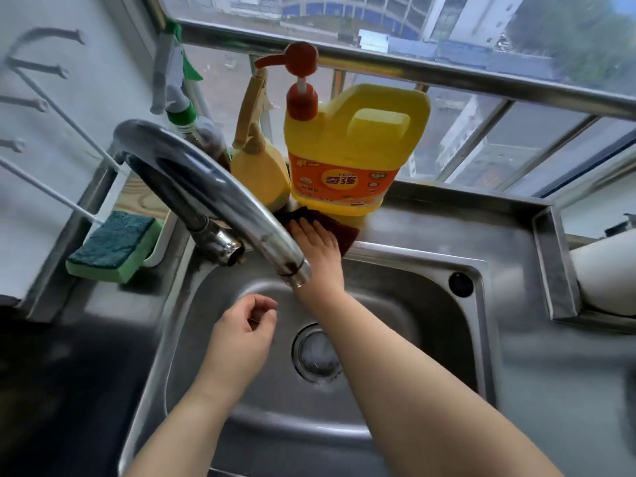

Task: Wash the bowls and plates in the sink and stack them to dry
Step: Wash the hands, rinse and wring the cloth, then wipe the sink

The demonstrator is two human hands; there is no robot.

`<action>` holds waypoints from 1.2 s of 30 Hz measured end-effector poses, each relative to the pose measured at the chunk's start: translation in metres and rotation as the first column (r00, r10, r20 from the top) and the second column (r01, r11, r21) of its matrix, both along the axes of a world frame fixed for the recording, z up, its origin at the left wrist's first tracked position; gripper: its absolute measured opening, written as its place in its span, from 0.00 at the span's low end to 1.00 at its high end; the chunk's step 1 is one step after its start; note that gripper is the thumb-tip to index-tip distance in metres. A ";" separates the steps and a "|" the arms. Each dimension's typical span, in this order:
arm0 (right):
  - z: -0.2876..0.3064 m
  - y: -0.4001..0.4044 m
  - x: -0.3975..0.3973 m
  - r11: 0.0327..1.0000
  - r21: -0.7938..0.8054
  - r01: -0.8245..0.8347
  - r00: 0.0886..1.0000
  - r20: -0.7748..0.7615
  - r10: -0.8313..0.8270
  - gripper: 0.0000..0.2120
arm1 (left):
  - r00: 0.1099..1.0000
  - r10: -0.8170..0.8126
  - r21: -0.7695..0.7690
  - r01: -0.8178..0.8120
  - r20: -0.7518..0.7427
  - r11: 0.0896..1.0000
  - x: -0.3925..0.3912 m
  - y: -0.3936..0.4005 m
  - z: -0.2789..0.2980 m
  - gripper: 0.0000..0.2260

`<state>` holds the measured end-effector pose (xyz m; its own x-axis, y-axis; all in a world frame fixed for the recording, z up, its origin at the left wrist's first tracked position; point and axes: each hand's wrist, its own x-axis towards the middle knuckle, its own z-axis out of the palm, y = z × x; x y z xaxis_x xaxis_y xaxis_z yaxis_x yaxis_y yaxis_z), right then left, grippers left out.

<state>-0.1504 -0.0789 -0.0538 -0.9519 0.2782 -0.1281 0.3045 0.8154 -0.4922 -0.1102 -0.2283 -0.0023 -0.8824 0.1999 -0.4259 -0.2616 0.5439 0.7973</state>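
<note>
Dark red scouring pad is pressed flat by right hand — presumably for pickup — while left hand, loosely curled and holding nothing, is kept over sink.

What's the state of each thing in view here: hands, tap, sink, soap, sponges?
right hand: fingers straight, flat on the dark red scouring pad
left hand: loosely curled over the basin, holding nothing
faucet: no water running
sink: basin without dishes, drain uncovered
yellow detergent jug: upright, pump on top
green sponge: lying untouched on its tray
</note>
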 end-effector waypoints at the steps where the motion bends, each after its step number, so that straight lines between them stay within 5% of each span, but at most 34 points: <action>1: -0.001 -0.006 -0.007 0.999 -0.024 -0.021 0.999 -0.032 0.020 0.29 | 1.000 -0.003 0.001 0.003 0.005 1.000 -0.001 -0.003 0.000 0.09; 6: -0.003 -0.015 -0.019 0.992 -0.123 0.013 0.997 -0.075 -0.023 0.25 | 1.000 -0.015 0.015 0.015 0.022 1.000 -0.004 -0.011 -0.004 0.08; 11: -0.015 0.022 -0.004 0.962 0.056 -0.268 0.947 -0.166 0.274 0.31 | 0.997 -0.063 -0.007 0.063 0.036 0.998 0.002 -0.005 -0.010 0.07; 17: -0.008 0.124 0.082 0.960 0.151 -0.236 0.961 -0.112 0.254 0.32 | 0.992 -0.106 0.025 0.105 0.064 0.994 0.021 0.017 -0.012 0.07; 22: 0.011 0.177 0.156 0.996 0.072 -0.049 0.998 0.039 0.046 0.32 | 0.987 -0.137 0.075 0.132 0.080 0.988 0.047 0.055 -0.015 0.10; 32: 0.014 0.126 0.250 0.994 0.087 -0.069 0.983 0.175 0.053 0.24 | 0.965 -0.259 -0.011 0.259 0.036 0.966 0.084 0.087 -0.011 0.10; 36: 0.017 0.091 0.297 0.997 0.009 -0.074 0.986 0.154 0.071 0.13 | 0.971 -0.238 -0.037 0.238 0.022 0.970 0.089 0.074 -0.009 0.09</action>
<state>0.1469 0.0125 -0.0371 -0.9391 0.2119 -0.2704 0.3152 0.8447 -0.4327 -0.0211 -0.1548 -0.0114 -0.8039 0.3861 -0.4524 -0.1345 0.6230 0.7706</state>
